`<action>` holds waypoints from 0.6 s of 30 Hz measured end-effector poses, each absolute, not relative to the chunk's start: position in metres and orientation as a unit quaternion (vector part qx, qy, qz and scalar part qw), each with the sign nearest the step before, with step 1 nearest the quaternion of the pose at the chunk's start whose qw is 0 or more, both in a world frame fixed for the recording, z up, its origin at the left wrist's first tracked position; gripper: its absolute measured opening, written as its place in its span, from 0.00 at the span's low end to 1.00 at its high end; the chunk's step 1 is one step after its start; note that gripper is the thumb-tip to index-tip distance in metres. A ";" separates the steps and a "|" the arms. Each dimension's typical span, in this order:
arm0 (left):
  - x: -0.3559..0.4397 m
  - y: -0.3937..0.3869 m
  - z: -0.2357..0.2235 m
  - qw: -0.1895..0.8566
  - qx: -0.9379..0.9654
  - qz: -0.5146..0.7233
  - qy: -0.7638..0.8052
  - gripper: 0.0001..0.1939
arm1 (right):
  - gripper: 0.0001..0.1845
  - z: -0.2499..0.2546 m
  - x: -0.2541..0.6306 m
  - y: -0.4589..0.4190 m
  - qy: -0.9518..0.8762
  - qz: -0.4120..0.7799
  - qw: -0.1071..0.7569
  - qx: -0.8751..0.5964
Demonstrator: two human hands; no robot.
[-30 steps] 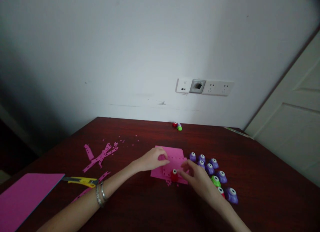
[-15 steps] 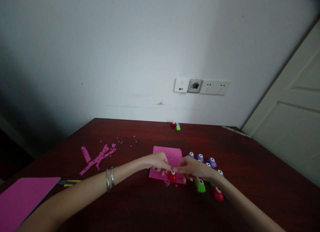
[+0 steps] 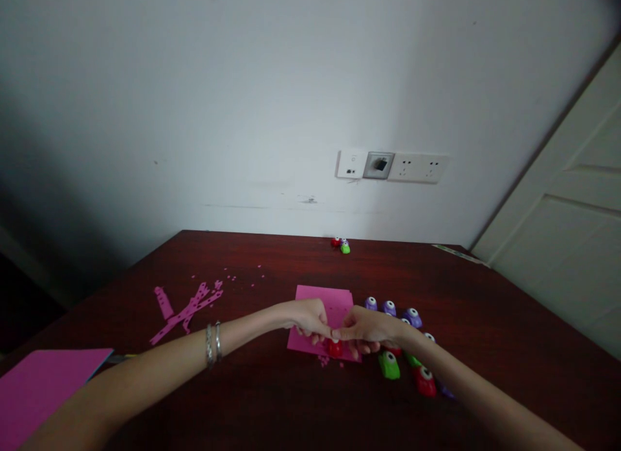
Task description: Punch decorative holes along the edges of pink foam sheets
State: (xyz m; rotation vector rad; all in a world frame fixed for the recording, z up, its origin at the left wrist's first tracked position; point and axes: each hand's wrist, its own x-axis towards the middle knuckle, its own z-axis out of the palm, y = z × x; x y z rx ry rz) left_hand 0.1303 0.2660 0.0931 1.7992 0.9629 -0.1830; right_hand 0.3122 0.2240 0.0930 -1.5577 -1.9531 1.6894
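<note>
A red paper punch point(image 3: 334, 348) with a white-and-dark round top sits at the lower part of a pink paper sheet point(image 3: 324, 297). My left hand point(image 3: 313, 318) is closed, with its thumb and finger at the top of this punch. From the other side, my right hand point(image 3: 363, 328) is closed too, its thumb meeting my left fingertips there. The fingers hide part of the sheet and the exact grip. Small holes show in the sheet, and tiny pink cut-outs point(image 3: 323, 360) lie at its near edge.
Several purple, red and green punches stand right of the sheet, among them a green one point(image 3: 389, 365). Three more punches point(image 3: 341, 244) sit by the wall. Punched pink strips point(image 3: 189, 310) lie left, pink sheets point(image 3: 46, 386) near left, beside a partly hidden cutter point(image 3: 116, 358).
Both hands stay at the red punch, with the fingers slightly lower over its top. The whole view has shifted slightly.
</note>
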 end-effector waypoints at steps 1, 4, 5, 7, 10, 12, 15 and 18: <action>0.131 0.266 0.093 0.517 0.752 -0.080 0.401 0.22 | 0.24 0.094 0.312 0.225 -0.643 0.563 0.054 -0.515; 0.133 0.265 0.091 0.507 0.757 -0.085 0.403 0.21 | 0.24 0.101 0.309 0.227 -0.628 0.585 0.026 -0.512; 0.133 0.265 0.091 0.504 0.757 -0.086 0.406 0.20 | 0.24 0.104 0.308 0.227 -0.622 0.593 0.016 -0.511; 0.135 0.265 0.090 0.502 0.755 -0.090 0.411 0.18 | 0.25 0.109 0.306 0.226 -0.616 0.601 0.008 -0.510; 0.137 0.265 0.092 0.506 0.749 -0.101 0.416 0.15 | 0.26 0.111 0.305 0.224 -0.617 0.600 0.024 -0.508; 0.139 0.265 0.094 0.506 0.745 -0.107 0.421 0.15 | 0.26 0.109 0.305 0.225 -0.616 0.600 0.024 -0.510; 0.143 0.265 0.095 0.495 0.746 -0.118 0.430 0.13 | 0.26 0.102 0.307 0.231 -0.612 0.607 -0.001 -0.507; 0.146 0.266 0.096 0.478 0.748 -0.138 0.440 0.11 | 0.26 0.095 0.308 0.239 -0.611 0.612 -0.022 -0.502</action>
